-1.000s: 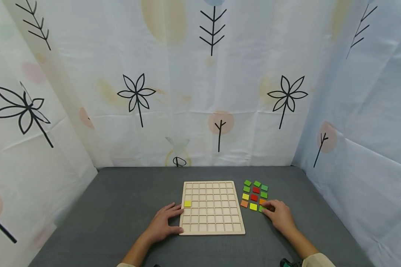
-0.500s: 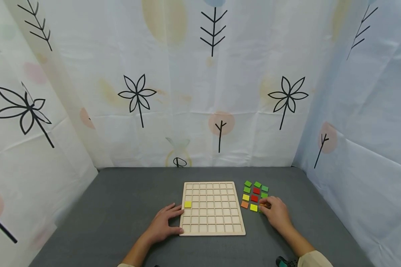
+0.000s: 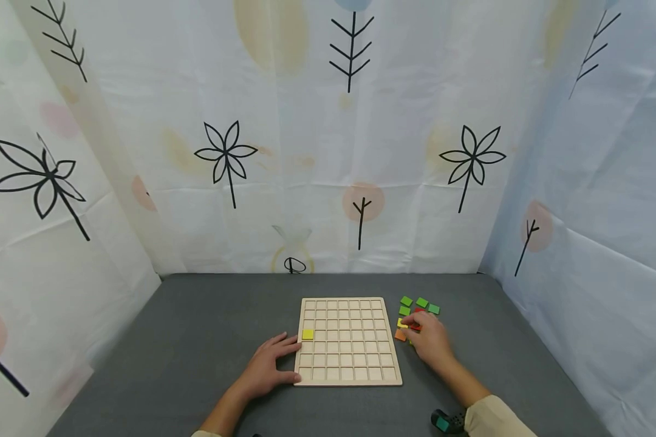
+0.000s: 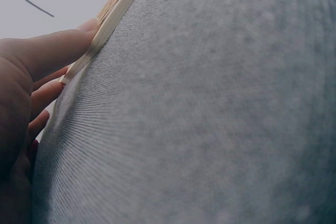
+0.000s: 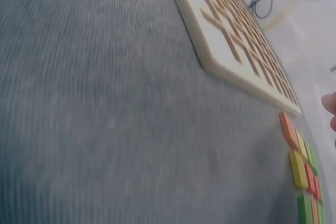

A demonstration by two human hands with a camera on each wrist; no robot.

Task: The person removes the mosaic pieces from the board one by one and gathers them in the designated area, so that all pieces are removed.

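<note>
A square wooden grid board lies on the grey table, with one yellow tile in a cell at its left side. My left hand rests at the board's left edge, thumb and fingers spread and touching it; the left wrist view shows the thumb against the rim. Over the loose coloured tiles to the right hovers my right hand, fingertips above a yellow tile and an orange tile. I see nothing between its fingers. The hand hides part of the red and yellow tiles.
Green tiles lie at the far end of the group, and a green tile stands out at its near end in the right wrist view. A dark device is by the right sleeve. Patterned white curtains enclose the table.
My right hand has moved left from the near right tiles, where it touched green and orange ones, to above the left column. The left hand and the board stay in place.
</note>
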